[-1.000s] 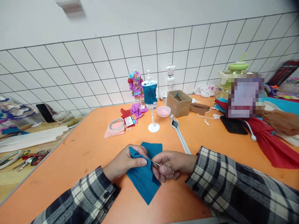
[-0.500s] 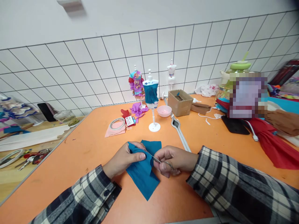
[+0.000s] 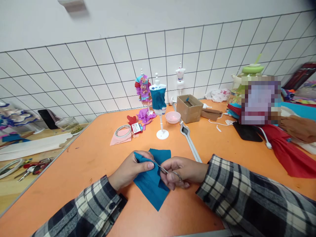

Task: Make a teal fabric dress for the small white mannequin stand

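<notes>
Head view, and from the left: a roll of masking tape (image 3: 123, 135) lies on a pink sheet on the orange worktop (image 3: 91, 151), well apart from the hands. Across now to the left grip (image 3: 132, 169), and it's pinching cloth or paper, thumb on top, fingers curled behind. That's the teal crepe sheet (image 3: 151, 192), right in the middle at the near side of the worktop, bunched at the top and reaching down to a pointed corner; whether that corner touches the surface, I can't tell. It looks light as anything, soft, limp, finely wrinkled, so I'd judge it folds at a nudge, slips little, and could stretch or tear under a hard pull. Best hold, I'd say: a flat pinch on the margin, close beside the cutting line, keeping the edge taut without crushing it. Beyond it stands a dress-form mannequin (image 3: 158, 98) wrapped in matching teal. Then the small metal scissors (image 3: 164, 170), blades angled up at the sheet's edge, tips near the left fingers: mind those. Far right of the pair, the right grip (image 3: 175, 171) is wrapped around the scissors' handles, a finger loop showing by the thumb.
</notes>
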The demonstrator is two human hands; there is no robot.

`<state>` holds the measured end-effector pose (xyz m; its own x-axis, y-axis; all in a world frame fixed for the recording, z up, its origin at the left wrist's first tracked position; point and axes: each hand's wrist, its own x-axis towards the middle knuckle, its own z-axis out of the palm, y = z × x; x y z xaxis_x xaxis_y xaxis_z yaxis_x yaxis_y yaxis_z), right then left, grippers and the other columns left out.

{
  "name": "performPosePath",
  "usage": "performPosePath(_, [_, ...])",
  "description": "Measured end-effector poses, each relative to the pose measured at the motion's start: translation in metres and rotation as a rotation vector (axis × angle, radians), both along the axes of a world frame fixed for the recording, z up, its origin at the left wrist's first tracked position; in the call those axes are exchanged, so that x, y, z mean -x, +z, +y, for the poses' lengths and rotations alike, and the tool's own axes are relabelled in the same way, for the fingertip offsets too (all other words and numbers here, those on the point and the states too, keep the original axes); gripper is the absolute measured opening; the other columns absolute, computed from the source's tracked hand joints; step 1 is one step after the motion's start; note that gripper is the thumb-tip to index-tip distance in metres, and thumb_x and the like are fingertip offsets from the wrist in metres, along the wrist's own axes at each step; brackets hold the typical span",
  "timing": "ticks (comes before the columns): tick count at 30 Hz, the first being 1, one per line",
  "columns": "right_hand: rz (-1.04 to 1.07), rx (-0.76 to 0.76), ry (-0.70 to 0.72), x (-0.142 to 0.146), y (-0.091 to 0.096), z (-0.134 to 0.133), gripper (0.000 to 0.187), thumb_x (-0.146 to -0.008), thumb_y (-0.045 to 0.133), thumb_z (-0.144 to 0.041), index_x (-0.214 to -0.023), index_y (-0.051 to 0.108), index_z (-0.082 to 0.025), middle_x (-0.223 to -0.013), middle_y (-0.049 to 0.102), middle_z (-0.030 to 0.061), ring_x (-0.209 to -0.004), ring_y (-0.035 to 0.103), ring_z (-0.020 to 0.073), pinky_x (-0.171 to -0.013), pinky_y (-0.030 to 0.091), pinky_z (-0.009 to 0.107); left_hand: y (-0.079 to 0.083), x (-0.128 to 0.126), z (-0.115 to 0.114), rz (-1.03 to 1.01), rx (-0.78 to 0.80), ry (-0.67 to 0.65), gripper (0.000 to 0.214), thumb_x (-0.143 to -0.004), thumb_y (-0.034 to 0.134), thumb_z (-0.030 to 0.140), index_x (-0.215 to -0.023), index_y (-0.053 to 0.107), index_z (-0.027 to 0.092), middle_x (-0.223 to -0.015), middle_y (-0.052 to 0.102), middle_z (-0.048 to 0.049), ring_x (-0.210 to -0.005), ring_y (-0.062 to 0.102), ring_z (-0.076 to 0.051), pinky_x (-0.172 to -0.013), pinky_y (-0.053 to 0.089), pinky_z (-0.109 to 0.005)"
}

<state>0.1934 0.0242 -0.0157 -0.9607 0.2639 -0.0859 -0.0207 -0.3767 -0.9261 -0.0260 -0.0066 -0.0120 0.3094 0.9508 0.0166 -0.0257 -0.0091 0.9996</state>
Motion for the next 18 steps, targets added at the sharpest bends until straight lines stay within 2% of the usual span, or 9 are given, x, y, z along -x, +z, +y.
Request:
performPosePath(3, [-0.005,-0.017,0.007,-0.0004,0.0005,0.0011,0.044,-0.070,0.074,-0.051,-0.078,0.055,-0.013,-0.062,0.058,-0.0023,-0.037,0.035,0.0008,-0.030,0.027,0.012,0.0005,0.0016,0.0001,0.010,-0.016,0.010,0.027,-0.062,0.083,0.037,-0.067,0.068,0.015,-0.067,0.061,-0.0001,-0.068,0.055,-0.014,-0.062,0.043,-0.025])
performPosePath(8, [-0.020,0.028,0.030,0.0001,-0.0008,-0.0004,0.048,-0.068,0.074,-0.054,-0.083,0.058,-0.011,-0.067,0.061,-0.0006,-0.038,0.036,0.0007,-0.030,0.028,0.012,0.0004,0.0006,-0.0010,0.047,-0.024,-0.072,0.026,-0.064,0.081,0.037,-0.068,0.069,0.015,-0.067,0.062,-0.0011,-0.068,0.055,-0.015,-0.063,0.043,-0.026])
performPosePath(15, [-0.007,-0.039,0.004,-0.0002,0.0026,0.0006,0.044,-0.068,0.075,-0.051,-0.077,0.055,-0.013,-0.059,0.058,-0.0039,-0.036,0.036,0.0007,-0.031,0.027,0.012,0.0008,0.0012,-0.0007,0.014,-0.002,-0.027,0.031,-0.063,0.081,0.039,-0.063,0.064,0.013,-0.066,0.060,-0.0010,-0.067,0.055,-0.015,-0.061,0.042,-0.025])
performPosePath(18, [-0.031,-0.020,0.032,-0.0006,0.0018,0.0002,0.045,-0.069,0.074,-0.053,-0.081,0.058,-0.012,-0.064,0.061,-0.0016,-0.038,0.037,0.0011,-0.031,0.028,0.012,0.0016,0.0011,-0.0012,0.053,-0.007,-0.069,0.030,-0.063,0.081,0.039,-0.065,0.066,0.013,-0.065,0.061,-0.0013,-0.066,0.054,-0.015,-0.061,0.042,-0.025])
